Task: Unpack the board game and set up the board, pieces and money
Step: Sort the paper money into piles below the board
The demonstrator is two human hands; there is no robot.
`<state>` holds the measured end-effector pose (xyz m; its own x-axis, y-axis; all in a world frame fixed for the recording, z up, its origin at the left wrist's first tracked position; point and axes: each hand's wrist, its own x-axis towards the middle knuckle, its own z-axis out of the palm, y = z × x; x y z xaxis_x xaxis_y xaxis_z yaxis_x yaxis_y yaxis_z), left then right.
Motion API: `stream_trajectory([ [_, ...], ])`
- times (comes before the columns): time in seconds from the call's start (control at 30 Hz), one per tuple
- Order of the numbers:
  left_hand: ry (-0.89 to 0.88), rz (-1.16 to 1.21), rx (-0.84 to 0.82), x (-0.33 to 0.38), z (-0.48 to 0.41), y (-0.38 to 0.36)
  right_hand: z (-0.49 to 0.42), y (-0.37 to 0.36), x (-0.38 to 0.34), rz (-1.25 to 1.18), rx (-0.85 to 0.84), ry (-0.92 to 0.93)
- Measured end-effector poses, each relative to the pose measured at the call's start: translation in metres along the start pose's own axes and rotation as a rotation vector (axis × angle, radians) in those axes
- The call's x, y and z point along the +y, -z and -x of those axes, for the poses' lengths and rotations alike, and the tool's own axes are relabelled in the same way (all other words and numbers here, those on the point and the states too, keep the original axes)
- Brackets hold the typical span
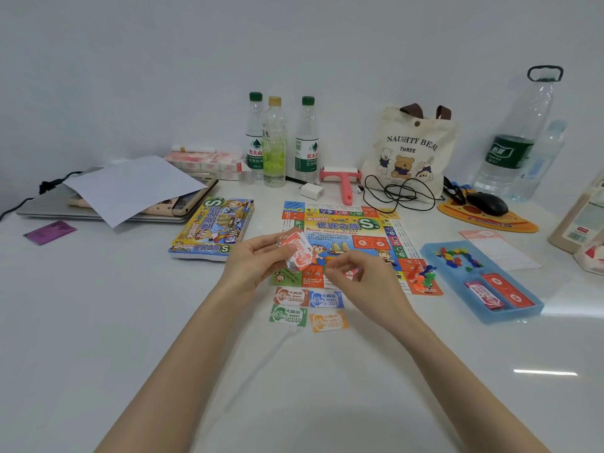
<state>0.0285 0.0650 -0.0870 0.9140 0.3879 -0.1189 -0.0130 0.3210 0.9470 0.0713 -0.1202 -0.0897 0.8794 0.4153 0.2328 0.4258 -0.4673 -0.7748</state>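
Observation:
The colourful paper game board (354,228) lies unfolded on the white table. My left hand (253,261) holds a small stack of orange-red play money (299,251) above the board's near left corner. My right hand (358,273) hovers beside it with fingers pinched, a small slip partly hidden under them. Several money piles lie just below the board: red (291,295), blue (327,299), green (288,315) and orange (328,322). Plastic pawns (425,277) sit on the board's right corner. The blue plastic tray (457,289) holds small coloured pieces (459,256) and red card packs (496,294).
The game box (214,228) lies left of the board. Behind it stand three bottles (274,142), a pink lint roller (343,181), a white charger (312,191), a tote bag (408,152) with cables, a mouse (487,204), a large bottle (516,135), and a laptop under paper (130,184).

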Motion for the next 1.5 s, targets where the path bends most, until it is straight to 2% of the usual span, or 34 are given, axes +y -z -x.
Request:
stream_trajectory([
  [0.23, -0.054, -0.104, -0.029, -0.007, 0.009, -0.011, -0.01, -0.012, -0.002, -0.092, 0.07, -0.074],
  [0.53, 0.004, -0.013, -0.045, -0.006, 0.013, -0.019, -0.009, -0.011, 0.001, -0.338, 0.11, -0.179],
  [0.7, 0.029, 0.001, -0.07, -0.006, 0.013, -0.019, -0.01, -0.006, 0.001, -0.385, 0.074, -0.196],
  [0.97, 0.031, 0.004, -0.089, -0.006, 0.013, -0.019, -0.01, -0.003, 0.004, -0.39, 0.041, -0.18],
  [1.1, 0.01, -0.042, -0.062, -0.006, 0.013, -0.019, -0.009, -0.001, 0.005, -0.296, -0.009, -0.183],
  [1.3, -0.022, -0.105, -0.031, -0.006, 0.011, -0.019, -0.007, 0.002, 0.004, -0.178, 0.057, -0.11],
  [1.5, -0.061, -0.177, -0.033, -0.007, 0.01, -0.018, -0.007, 0.0, 0.004, -0.111, -0.059, -0.118],
])
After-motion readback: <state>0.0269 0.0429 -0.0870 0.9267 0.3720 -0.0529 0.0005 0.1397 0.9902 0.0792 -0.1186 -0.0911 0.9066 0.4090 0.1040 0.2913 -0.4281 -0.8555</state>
